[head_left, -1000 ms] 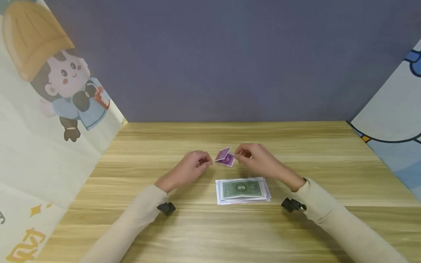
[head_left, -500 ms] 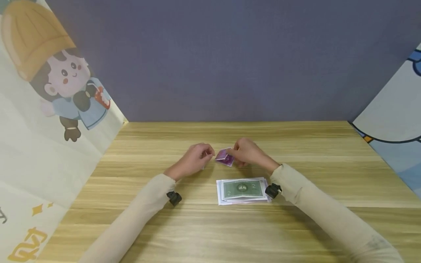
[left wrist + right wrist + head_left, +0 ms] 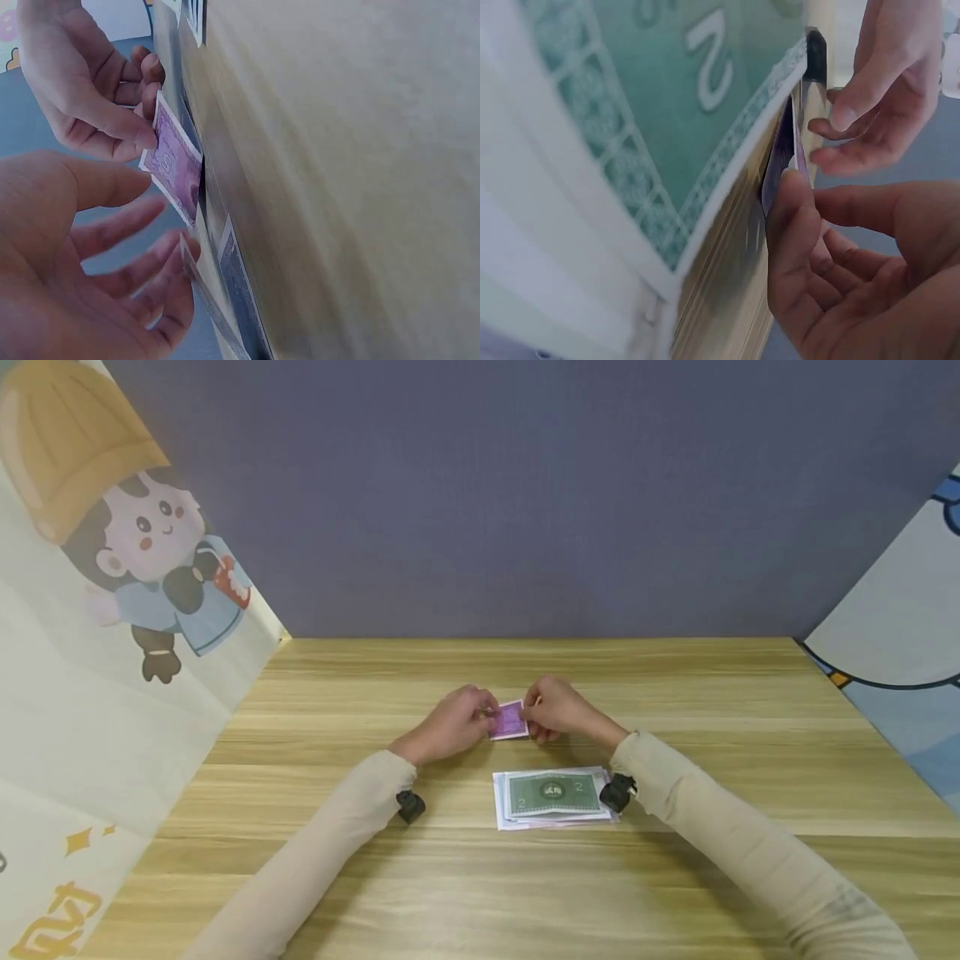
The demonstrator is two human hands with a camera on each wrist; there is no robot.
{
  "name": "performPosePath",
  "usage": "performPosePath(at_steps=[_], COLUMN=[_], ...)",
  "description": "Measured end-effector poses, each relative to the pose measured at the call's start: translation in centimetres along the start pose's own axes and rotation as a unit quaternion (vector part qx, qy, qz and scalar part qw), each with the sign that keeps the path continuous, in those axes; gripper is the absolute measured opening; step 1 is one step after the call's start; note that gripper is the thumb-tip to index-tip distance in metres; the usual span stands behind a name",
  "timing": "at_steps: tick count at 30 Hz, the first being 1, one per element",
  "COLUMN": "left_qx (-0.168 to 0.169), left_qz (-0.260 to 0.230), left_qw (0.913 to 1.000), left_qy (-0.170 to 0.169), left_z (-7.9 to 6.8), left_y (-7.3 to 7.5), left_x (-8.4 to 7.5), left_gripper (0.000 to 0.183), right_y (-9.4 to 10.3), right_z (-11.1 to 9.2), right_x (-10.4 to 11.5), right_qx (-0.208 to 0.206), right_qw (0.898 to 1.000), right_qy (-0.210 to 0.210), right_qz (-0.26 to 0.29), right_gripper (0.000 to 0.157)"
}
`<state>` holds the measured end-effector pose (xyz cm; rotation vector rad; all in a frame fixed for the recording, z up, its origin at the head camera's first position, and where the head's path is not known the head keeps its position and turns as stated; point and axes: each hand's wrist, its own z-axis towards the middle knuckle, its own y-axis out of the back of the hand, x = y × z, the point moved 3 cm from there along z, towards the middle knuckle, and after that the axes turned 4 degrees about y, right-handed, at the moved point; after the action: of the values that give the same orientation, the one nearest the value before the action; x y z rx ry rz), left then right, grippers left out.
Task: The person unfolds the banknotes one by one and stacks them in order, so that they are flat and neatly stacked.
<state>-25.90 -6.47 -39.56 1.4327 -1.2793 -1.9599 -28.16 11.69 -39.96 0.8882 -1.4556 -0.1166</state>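
Note:
A small purple play banknote lies between both hands, its printed face up. My right hand pinches its right end between thumb and finger, also seen in the right wrist view. My left hand is at its left end. In the left wrist view the left thumb is apart from the fingers, near the purple note. A thin paper edge runs along these fingers; I cannot tell whether they hold it. Nearer the person lies a stack of notes with a green 2 note on top.
The wooden table spreads around the hands. Behind it stands a dark grey-blue panel. A printed cartoon sheet hangs on the left, another on the right. The right wrist camera is close to the stack's right end.
The raised flap of the purple note now lies lower, and the note looks flatter. My right hand moved left and took hold of it. The left hand moved right, up to the note's left end.

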Motion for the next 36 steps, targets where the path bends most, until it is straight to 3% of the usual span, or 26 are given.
performPosePath(at_steps=[5, 14, 20, 28, 30, 32, 36], left_qx=[-0.011, -0.026, -0.032, -0.022, 0.001, 0.037, 0.114], left_qz=[-0.010, -0.134, -0.191, -0.240, -0.271, -0.315, -0.412], left_qw=[0.9999, 0.9906, 0.9806, 0.9692, 0.9614, 0.9477, 0.9035], left_qy=[0.003, -0.015, -0.033, -0.049, -0.045, -0.038, -0.026], left_z=[0.5, 0.7, -0.1, -2.2, -2.7, -3.1, -4.0], left_y=[0.3, 1.2, 2.1, 3.0, 2.8, 2.2, 1.0], left_x=[-0.2, -0.5, -1.2, -2.6, -3.0, -3.4, -4.1], left_gripper=[0.041, 0.023, 0.034, 0.039, 0.042, 0.044, 0.047], right_y=[0.6, 3.4, 4.5, 5.2, 5.3, 5.3, 4.8], right_z=[-0.4, -2.5, -4.3, -7.4, -8.2, -9.0, -10.4], right_x=[0.1, 1.5, 2.2, 1.8, 1.5, 1.1, 0.5], right_qx=[0.012, 0.005, 0.004, 0.032, 0.039, 0.048, 0.070], right_qw=[0.999, 0.995, 0.993, 0.985, 0.983, 0.982, 0.976], right_qy=[0.012, 0.080, 0.097, 0.130, 0.137, 0.141, 0.150], right_qz=[0.032, 0.053, 0.069, 0.108, 0.114, 0.118, 0.139], right_gripper=[0.011, 0.016, 0.017, 0.017, 0.016, 0.015, 0.015])
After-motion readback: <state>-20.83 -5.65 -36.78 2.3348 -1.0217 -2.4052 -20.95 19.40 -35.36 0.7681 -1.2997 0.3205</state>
